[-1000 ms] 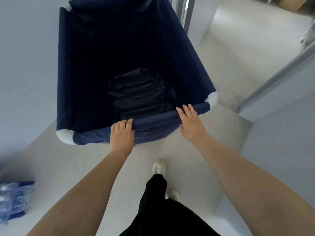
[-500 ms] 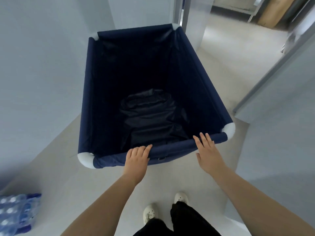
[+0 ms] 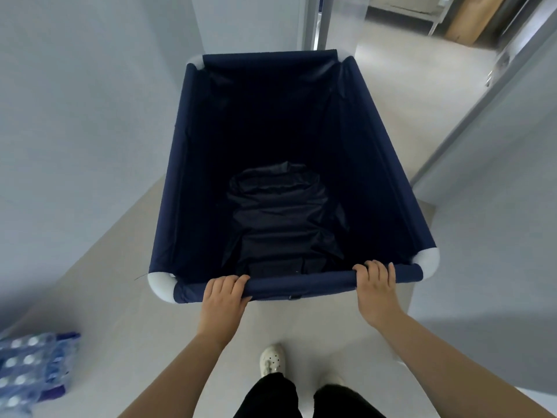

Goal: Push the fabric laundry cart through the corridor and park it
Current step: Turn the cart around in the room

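The fabric laundry cart (image 3: 301, 285) is a deep navy-blue bin with white corner joints, standing on the pale floor right in front of me. Dark crumpled fabric (image 3: 283, 218) lies at its bottom. My left hand (image 3: 224, 300) is curled over the near rim bar, left of centre. My right hand (image 3: 376, 285) grips the same bar close to the right corner. The cart points straight ahead, toward a doorway.
A white wall (image 3: 75, 131) runs close along the cart's left side. A wall corner and metal door frame (image 3: 470, 137) stand to the right. A shrink-wrapped pack of water bottles (image 3: 33, 369) lies on the floor at lower left. Ahead, the floor (image 3: 416, 73) widens into another room.
The cart has swung from angled right to straight ahead and now shows all of its rim. My right hand went from flat against the bar to fingers wrapped over it.
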A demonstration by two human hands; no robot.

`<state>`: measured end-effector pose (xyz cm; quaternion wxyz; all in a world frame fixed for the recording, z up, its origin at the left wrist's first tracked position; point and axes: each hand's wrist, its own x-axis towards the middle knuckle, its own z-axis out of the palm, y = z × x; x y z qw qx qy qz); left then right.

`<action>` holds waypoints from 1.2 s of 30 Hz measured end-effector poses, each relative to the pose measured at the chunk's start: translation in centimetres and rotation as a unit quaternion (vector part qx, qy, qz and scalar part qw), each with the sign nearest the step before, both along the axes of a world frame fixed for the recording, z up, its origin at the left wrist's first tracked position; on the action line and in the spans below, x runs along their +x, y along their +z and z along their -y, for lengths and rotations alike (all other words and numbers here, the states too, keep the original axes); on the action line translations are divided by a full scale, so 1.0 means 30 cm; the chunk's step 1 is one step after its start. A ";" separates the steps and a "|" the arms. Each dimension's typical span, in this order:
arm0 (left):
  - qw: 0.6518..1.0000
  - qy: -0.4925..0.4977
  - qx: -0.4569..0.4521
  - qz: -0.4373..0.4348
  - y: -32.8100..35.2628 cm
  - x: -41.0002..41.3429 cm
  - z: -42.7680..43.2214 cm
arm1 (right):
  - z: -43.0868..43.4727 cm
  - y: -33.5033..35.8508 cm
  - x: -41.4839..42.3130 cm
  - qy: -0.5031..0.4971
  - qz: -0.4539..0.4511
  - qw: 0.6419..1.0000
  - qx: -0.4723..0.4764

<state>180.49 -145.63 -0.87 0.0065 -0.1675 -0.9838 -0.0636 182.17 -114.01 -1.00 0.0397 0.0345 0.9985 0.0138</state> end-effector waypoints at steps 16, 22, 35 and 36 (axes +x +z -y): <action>0.994 0.098 -0.024 -0.035 0.007 0.310 -0.190 | -0.192 -0.004 0.068 0.127 0.081 0.989 0.001; 0.992 0.124 -0.034 -0.004 0.005 0.367 -0.278 | -0.251 0.005 -0.014 0.152 0.081 0.985 0.027; 0.989 0.142 -0.032 0.002 0.017 0.132 -0.261 | -0.157 0.046 -0.379 0.168 0.082 0.982 0.035; 0.989 0.140 -0.034 0.005 0.016 0.101 -0.244 | -0.140 0.046 -0.411 0.168 0.081 0.982 0.036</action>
